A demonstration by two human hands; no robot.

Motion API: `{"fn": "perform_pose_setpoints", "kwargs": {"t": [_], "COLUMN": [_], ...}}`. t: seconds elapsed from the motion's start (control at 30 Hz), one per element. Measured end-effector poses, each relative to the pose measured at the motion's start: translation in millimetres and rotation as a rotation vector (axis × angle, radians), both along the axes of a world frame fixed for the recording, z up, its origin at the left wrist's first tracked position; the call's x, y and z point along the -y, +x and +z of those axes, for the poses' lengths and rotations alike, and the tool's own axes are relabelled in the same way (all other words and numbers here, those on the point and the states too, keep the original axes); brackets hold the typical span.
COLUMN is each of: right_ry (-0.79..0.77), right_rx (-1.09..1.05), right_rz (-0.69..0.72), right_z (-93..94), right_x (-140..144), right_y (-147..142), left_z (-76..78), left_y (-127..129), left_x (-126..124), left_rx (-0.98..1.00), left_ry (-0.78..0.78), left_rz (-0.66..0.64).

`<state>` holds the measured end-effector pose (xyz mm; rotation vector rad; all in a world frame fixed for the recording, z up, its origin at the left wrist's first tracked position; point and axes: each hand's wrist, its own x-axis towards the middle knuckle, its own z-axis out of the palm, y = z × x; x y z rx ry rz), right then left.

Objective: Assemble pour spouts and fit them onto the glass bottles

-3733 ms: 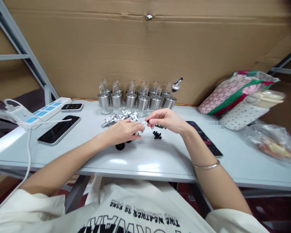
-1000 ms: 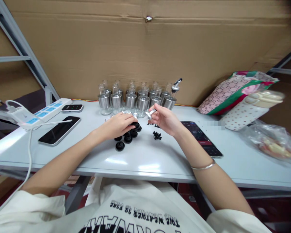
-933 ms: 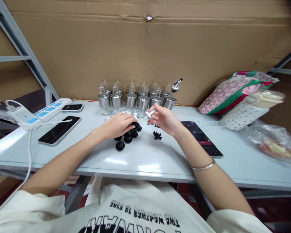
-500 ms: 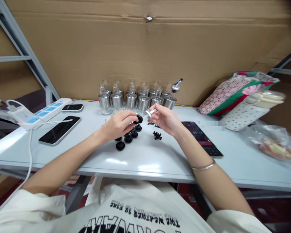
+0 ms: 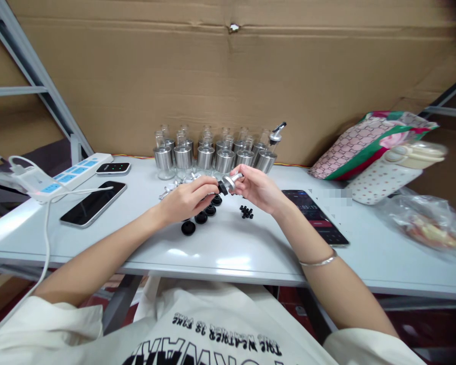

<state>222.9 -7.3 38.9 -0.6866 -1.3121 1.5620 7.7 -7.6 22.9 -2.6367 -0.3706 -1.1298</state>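
Note:
My left hand (image 5: 188, 198) pinches a black rubber stopper (image 5: 222, 187) and holds it against the end of a silver pour spout (image 5: 232, 180) gripped in my right hand (image 5: 257, 189). Both hands hover just above the white table (image 5: 228, 243). Under my left hand lie several more black stoppers (image 5: 199, 218). Loose silver spouts (image 5: 171, 187) lie behind it. A small cluster of tiny black caps (image 5: 246, 212) sits below my right hand. Behind stand several glass bottles with steel sleeves (image 5: 213, 154); the rightmost bottle carries a fitted spout (image 5: 276, 133).
A phone (image 5: 93, 203) lies at the left with a white cable, beside a power strip (image 5: 66, 175) and a small black device (image 5: 113, 168). Another phone (image 5: 319, 215) lies to the right of my right hand. Patterned bags (image 5: 368, 152) and a plastic bag (image 5: 429, 223) fill the right side. Cardboard stands behind.
My left hand picked one black stopper from the pile, lifted it and brought it to the spout end in my right hand. My right hand has shifted slightly toward the left one.

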Motion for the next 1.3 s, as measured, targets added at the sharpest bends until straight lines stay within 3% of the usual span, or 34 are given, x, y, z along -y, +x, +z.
{"fn": "perform_pose_setpoints", "kwargs": {"t": [0.37,0.67,1.3], "right_ry": [0.062,0.068,0.045], "right_rx": [0.025,0.089,0.214], "right_rz": [0.082,0.146,0.147], "right_z": [2.9,-3.0,-7.7], "right_x": [6,4,4], "right_y": [-1,-2,-3], "left_z": [-0.4,-3.9,-1.7], "left_y": [-2,-2,-2], "left_x": [-4,-7,-6], "left_rx": [0.044,-0.227,-0.347], "left_ry": [0.042,-0.079,-0.151], "left_rz": [0.033,0.020,-0.002]}}
